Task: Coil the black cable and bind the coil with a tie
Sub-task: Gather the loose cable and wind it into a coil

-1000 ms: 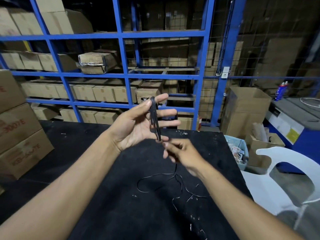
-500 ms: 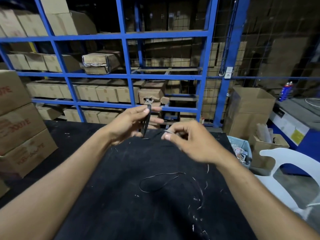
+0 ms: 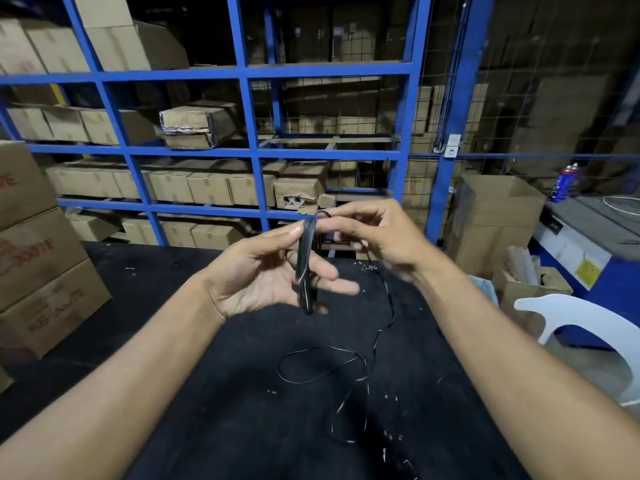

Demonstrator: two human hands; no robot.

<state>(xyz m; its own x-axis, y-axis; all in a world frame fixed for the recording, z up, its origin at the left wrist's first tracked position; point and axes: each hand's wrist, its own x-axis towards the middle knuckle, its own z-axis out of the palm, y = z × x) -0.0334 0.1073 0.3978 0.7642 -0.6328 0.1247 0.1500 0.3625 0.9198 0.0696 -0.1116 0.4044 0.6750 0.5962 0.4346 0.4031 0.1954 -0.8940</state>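
My left hand (image 3: 266, 275) holds a narrow coil of black cable (image 3: 306, 268) upright above the black table (image 3: 173, 393), thumb at the coil's top and fingers spread behind it. My right hand (image 3: 384, 237) pinches the cable strand at the top of the coil. From there the loose cable (image 3: 346, 368) hangs down to the table and lies in slack loops. No tie is visible.
Cardboard boxes (image 3: 38, 258) are stacked at the table's left edge. Blue shelving (image 3: 249, 150) full of boxes stands behind. To the right are a white plastic chair (image 3: 588, 327), open boxes (image 3: 498, 216) and a blue bench (image 3: 588, 237).
My right hand rose from below the coil to its top, laying the strand over it. The loose cable on the table shifted and the coil grew.
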